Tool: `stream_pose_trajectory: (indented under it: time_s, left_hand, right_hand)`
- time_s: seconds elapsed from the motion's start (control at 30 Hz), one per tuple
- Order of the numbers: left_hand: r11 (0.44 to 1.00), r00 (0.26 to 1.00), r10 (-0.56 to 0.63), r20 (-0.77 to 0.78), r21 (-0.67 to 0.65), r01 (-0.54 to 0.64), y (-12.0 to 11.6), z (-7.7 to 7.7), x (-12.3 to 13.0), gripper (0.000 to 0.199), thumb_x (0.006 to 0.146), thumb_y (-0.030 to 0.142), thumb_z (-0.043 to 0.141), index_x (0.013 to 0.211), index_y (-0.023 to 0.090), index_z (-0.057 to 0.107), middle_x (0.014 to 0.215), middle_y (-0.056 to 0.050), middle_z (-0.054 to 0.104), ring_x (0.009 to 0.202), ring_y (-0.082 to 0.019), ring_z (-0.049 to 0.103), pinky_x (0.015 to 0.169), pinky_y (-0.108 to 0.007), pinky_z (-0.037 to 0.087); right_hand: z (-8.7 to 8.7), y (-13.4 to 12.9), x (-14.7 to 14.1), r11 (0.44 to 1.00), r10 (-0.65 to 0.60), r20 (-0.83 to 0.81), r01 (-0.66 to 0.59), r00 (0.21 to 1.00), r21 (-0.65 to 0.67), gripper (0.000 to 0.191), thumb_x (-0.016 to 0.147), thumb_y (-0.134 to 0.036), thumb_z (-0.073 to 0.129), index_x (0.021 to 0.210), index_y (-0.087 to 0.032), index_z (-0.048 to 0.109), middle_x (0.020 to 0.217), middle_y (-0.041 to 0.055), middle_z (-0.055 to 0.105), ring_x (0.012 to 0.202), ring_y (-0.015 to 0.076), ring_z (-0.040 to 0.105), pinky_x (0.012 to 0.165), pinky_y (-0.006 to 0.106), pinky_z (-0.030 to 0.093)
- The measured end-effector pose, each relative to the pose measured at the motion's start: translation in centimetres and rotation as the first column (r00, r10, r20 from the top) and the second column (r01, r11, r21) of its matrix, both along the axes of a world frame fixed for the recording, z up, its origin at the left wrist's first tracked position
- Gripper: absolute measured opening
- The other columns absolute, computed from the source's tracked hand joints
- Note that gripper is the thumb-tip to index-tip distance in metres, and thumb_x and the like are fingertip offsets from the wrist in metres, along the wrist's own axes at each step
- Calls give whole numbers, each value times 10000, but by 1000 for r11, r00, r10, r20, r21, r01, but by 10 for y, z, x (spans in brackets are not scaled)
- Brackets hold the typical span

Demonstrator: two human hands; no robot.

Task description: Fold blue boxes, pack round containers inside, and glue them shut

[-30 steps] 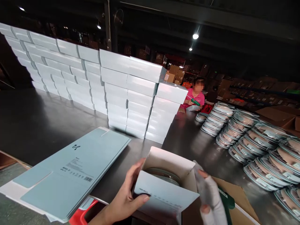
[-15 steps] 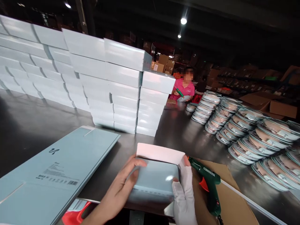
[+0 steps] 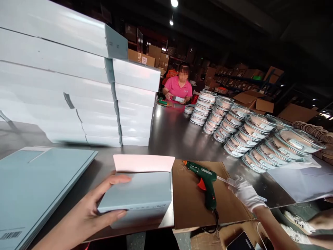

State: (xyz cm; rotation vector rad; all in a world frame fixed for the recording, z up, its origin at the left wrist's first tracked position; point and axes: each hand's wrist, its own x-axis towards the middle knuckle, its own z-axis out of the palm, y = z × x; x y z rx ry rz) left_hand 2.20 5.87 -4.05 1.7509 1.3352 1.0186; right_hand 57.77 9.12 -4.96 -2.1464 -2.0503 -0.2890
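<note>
My left hand (image 3: 104,201) grips a pale blue carton (image 3: 140,189) by its left end, fingers on top and thumb along the near side. The carton's flap (image 3: 144,163) stands up at the back, its white inner face showing. On the right, my right hand (image 3: 243,191), in a white glove, is closed around the clear glue stick (image 3: 222,179) at the rear of a green glue gun (image 3: 206,178). The gun lies on its side on a brown cardboard sheet (image 3: 187,208), its orange trigger facing left.
Flat blue cartons (image 3: 39,187) lie at the left, below a tall wall of white boxes (image 3: 135,104). Stacks of round clear-lidded packs (image 3: 234,132) line the right side. A co-worker in pink (image 3: 179,86) is at the far end. An open carton (image 3: 221,238) stands below the edge.
My right hand has left the carton and moved right to the glue stick. The view has swung right. The co-worker's glue gun now lies on the table.
</note>
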Motion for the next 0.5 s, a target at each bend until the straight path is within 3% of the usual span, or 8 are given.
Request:
stream_pose_trajectory:
  time_s: [0.13, 0.27, 0.4, 0.5]
  left_hand:
    - [999, 997, -37, -70, 34, 39, 5, -6, -10, 450, 795, 385, 777, 1233, 326, 689, 1240, -4, 743, 968, -239, 751, 721, -200, 593]
    - [998, 999, -1, -36, 58, 3, 3, -6, -6, 442, 785, 378, 787, 1217, 321, 709, 1259, -11, 737, 1065, -250, 736, 798, -202, 592]
    - [997, 994, 72, 79, 13, -74, -3, -1, 8, 418, 746, 398, 797, 1153, 315, 742, 1217, -7, 743, 1051, -257, 719, 736, -185, 586]
    - [989, 969, 146, 200, -14, -146, -8, 1, 19, 396, 736, 406, 776, 1121, 319, 749, 1184, 5, 726, 968, -236, 705, 637, -161, 560]
  right_hand:
    - [-18, 9, 2, 994, 31, 6, -30, 1000, -101, 184, 1011, -361, 643, 968, -190, 695, 971, 28, 713, 857, 160, 680, 802, 345, 583]
    - [-19, 11, 2, 995, 22, -61, -28, 998, -96, 162, 989, -329, 659, 940, -180, 700, 929, 30, 706, 878, 180, 672, 842, 381, 563]
    - [-17, 3, -11, 997, -81, -241, 78, 967, -20, 257, 950, -316, 673, 1149, -153, 684, 1052, 108, 722, 936, 234, 688, 875, 445, 549]
    - [-28, -4, -36, 987, -156, -458, 121, 875, -105, 252, 964, -357, 673, 1140, -176, 684, 963, 62, 725, 813, 194, 690, 771, 383, 577]
